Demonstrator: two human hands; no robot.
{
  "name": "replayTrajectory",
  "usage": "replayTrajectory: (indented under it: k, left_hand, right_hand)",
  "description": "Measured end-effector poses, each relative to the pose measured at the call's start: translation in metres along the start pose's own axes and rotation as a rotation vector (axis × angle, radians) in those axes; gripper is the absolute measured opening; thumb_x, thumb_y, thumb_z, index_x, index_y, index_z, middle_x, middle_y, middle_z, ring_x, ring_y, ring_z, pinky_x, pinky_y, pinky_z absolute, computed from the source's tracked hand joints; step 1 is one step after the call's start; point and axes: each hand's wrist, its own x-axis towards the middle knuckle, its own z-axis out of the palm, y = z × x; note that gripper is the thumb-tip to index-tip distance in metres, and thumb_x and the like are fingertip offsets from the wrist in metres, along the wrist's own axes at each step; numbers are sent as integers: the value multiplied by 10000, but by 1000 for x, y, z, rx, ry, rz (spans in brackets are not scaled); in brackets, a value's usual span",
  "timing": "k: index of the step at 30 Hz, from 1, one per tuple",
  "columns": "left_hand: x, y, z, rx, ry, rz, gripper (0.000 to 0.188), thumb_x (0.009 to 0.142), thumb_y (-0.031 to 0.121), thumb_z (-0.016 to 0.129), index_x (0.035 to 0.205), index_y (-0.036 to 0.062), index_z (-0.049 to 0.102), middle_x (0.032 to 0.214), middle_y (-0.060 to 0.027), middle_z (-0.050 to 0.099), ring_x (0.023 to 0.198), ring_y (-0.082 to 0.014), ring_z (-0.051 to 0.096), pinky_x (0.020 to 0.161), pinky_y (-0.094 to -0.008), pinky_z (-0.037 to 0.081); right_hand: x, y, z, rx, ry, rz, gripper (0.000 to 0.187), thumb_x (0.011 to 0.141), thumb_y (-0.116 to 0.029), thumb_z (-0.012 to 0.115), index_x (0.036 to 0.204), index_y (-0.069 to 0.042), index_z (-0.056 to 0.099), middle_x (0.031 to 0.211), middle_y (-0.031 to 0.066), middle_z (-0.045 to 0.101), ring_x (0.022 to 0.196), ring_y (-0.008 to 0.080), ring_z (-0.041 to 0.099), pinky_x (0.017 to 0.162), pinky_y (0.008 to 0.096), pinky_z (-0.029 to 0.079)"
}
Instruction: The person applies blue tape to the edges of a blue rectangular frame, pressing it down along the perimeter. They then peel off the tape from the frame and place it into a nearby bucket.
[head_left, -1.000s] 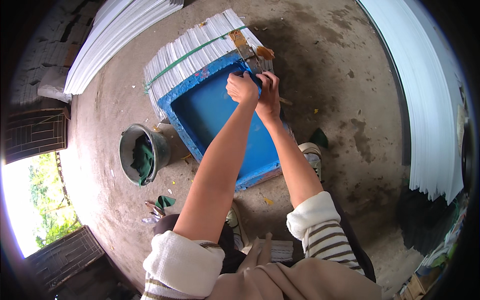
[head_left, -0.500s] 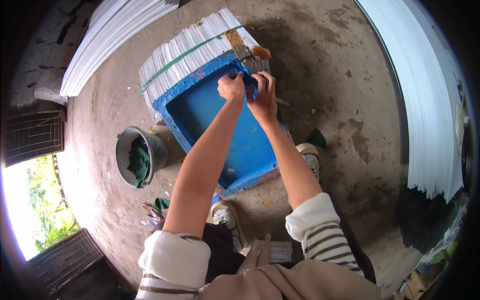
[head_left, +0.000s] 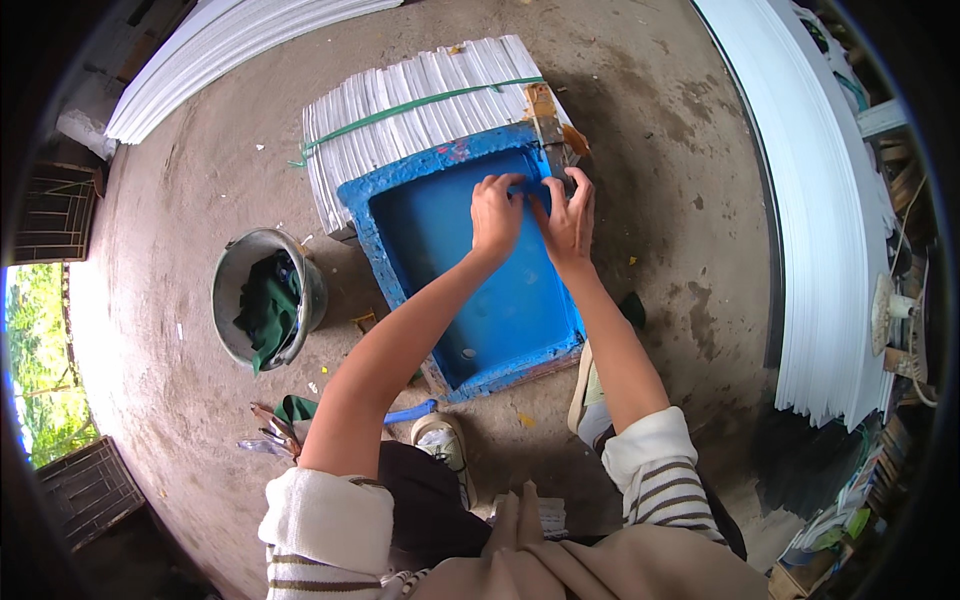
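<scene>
A shallow blue tray-like frame (head_left: pixel 362 214) with a thickly paint-crusted rim lies tilted in front of me. Both hands work inside its far right corner. My left hand (head_left: pixel 495 217) has its fingers curled in, and whatever they hold, if anything, is hidden. Close beside it, my right hand (head_left: pixel 568 222) is at the right inner wall, fingers bent but apart and the thumb toward the left hand. Just beyond them, a metal clamp-like piece (head_left: pixel 552 140) with brown tape sits on the corner. The frame's far end adjoins a bundle of white sheets (head_left: pixel 400 90) tied with green strap.
A grey bucket (head_left: pixel 235 330) holding dark green cloth (head_left: pixel 270 305) stands left. A blue-handled tool (head_left: pixel 410 411) lies near my left shoe (head_left: pixel 440 445). Tall white sheet stacks rise at right (head_left: pixel 815 250) and far left (head_left: pixel 230 50). Stains mark the concrete floor (head_left: pixel 690 200).
The view has shifted, so the frame and bundle appear lower and farther right. My hands stay at the same corner; the right hand's fingers have spread somewhat.
</scene>
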Motion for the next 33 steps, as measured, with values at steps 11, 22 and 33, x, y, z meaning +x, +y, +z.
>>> replayTrajectory:
  k: [11, 22, 33]
  left_hand:
    - [-8, -61, -18, 587, -63, 657, 680, 900, 397, 511, 1481, 238, 196, 1541, -5, 175, 1414, -213, 170, 1140, -539, 106]
    - [-8, -64, -15, 733, -31, 646, 668, 911, 495, 429, 1483, 251, 186, 1547, 9, 150, 1426, -213, 125, 1147, -534, 80]
    - [-8, -64, -15, 742, -29, 649, 646, 922, 473, 406, 1484, 244, 184, 1547, 7, 154, 1423, -211, 136, 1146, -530, 86]
  right_hand:
    - [49, -31, -14, -586, -256, -140, 290, 718, -299, 752, 898, -111, 622, 976, 60, 457, 941, 234, 449, 760, 389, 363]
    - [48, -46, -2, -754, -326, -38, 163, 779, -227, 711, 884, -124, 641, 949, 26, 503, 962, 201, 491, 779, 394, 337]
    - [41, -39, 7, -647, -232, 41, 105, 813, -235, 678, 818, -131, 666, 876, 18, 542, 962, 202, 510, 799, 391, 329]
